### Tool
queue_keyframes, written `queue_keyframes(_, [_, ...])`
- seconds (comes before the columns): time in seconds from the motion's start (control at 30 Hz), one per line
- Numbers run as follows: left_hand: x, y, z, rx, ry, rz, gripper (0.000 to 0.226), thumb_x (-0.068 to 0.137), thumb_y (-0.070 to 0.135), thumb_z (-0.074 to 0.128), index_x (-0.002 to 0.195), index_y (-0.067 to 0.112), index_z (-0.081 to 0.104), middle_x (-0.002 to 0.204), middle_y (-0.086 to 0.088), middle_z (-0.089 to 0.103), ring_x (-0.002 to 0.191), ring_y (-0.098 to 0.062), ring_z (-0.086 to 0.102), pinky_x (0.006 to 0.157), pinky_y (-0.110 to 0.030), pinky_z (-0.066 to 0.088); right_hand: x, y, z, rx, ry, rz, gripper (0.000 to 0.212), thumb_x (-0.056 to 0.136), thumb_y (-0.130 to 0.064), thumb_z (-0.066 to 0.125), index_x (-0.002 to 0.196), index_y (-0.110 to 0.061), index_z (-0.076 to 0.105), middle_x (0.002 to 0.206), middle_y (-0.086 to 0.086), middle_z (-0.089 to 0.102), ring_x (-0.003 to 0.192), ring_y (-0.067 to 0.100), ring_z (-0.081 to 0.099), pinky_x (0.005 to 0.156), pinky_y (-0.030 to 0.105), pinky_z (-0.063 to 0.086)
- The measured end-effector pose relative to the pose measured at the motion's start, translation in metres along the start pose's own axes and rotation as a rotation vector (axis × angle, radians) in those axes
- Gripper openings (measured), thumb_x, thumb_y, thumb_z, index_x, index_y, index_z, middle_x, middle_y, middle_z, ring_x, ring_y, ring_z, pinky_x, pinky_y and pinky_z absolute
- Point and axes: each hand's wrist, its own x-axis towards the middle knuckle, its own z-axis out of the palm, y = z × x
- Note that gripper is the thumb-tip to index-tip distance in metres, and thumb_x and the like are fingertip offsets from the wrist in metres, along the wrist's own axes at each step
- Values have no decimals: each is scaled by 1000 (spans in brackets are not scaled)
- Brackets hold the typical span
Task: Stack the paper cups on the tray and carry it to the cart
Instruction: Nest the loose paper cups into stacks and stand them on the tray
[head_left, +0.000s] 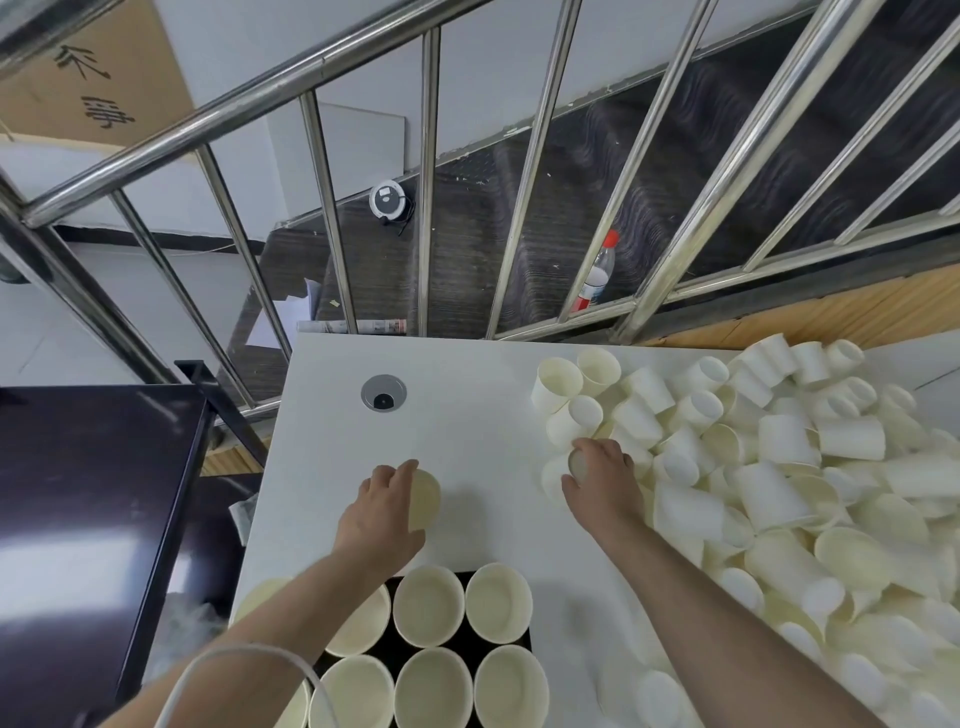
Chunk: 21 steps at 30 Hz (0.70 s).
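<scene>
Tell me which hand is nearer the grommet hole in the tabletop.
Left. The left hand, gripping a paper cup, sits just below the grommet hole. The right hand is farther right, at the edge of the loose cup pile.

Both forearms are bare to the bottom edge of the view, with no sleeve showing. The left hand (387, 512) and the right hand (602, 475) carry no glove, ring or watch. A thin white cable (244, 656) loops across the left forearm near the elbow.
</scene>
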Motion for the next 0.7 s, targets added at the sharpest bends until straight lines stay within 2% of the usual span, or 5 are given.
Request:
queue_keyframes(0.17, [2, 0, 3, -21, -6, 13, 88, 78, 38, 70, 147, 27, 16, 142, 1, 31, 129, -20, 36, 92, -34, 44, -6, -21, -1, 439, 69, -53, 44, 86, -27, 66, 129, -21, 56, 129, -3, 52, 117, 18, 51, 100, 34, 43])
queue_keyframes(0.37, [1, 7, 1, -63, 166, 136, 98, 69, 61, 71, 147, 27, 21, 145, 6, 31, 135, -17, 31, 111, -38, 24, -19, -48, -10, 1040, -181, 136, 23, 89, -21, 64, 112, -24, 65, 101, -5, 61, 88, 11, 58, 69, 27, 52])
queue_keyframes(0.57, [-4, 24, -6, -286, 270, 325, 93, 65, 66, 63, 142, 23, 34, 135, 10, 45, 123, -12, 45, 108, -35, 29, -31, -56, -13, 1256, -472, 235, 22, 94, -18, 55, 112, -16, 68, 96, 4, 66, 80, 19, 62, 67, 30, 51])
queue_keyframes(0.63, [-7, 28, -8, -352, 281, 350, 85, 64, 61, 63, 137, 23, 40, 125, 13, 50, 112, -11, 52, 101, -33, 37, -34, -55, -13, 1265, -485, 238, 22, 95, -18, 54, 111, -16, 69, 97, 3, 66, 83, 19, 62, 68, 31, 52])
queue_keyframes(0.7, [-8, 28, -9, -364, 273, 358, 83, 65, 52, 68, 138, 23, 40, 122, 11, 49, 108, -13, 53, 96, -36, 44, -36, -53, -8, 1120, -387, 183, 19, 94, -24, 58, 109, -21, 69, 105, -3, 67, 93, 15, 62, 70, 28, 53])
